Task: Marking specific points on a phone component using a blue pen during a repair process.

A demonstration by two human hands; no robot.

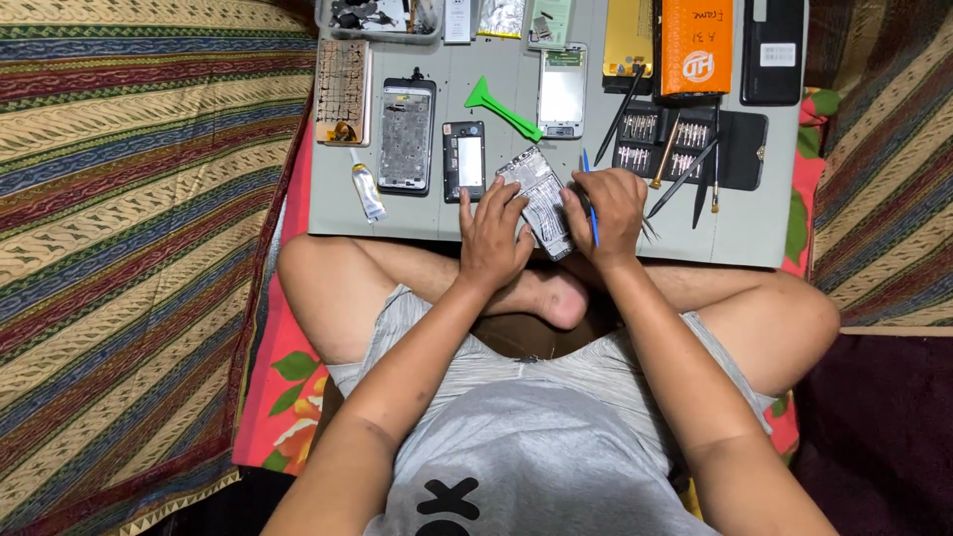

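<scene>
I sit cross-legged on a striped blanket [129,228] with a grey worktop [427,213] laid across my knees. Taking the opened phone [539,196] near the worktop's front edge as my marker: behind it to the right lies a black bit case [740,149], open, its slots holding rows of small screwdriver bits, with a few long black tools laid across it. Far behind it to the left, a clear tray [380,18] holds a jumble of small dark parts. Left of the phone lie a bare phone frame [406,136] and a smaller black part [464,160]; just behind it lies a green pry tool [501,107]. My left hand [493,233] presses flat on the phone's left side, fingers spread. My right hand [612,205] grips its right edge and pinches a thin blue tool [591,213]
</scene>
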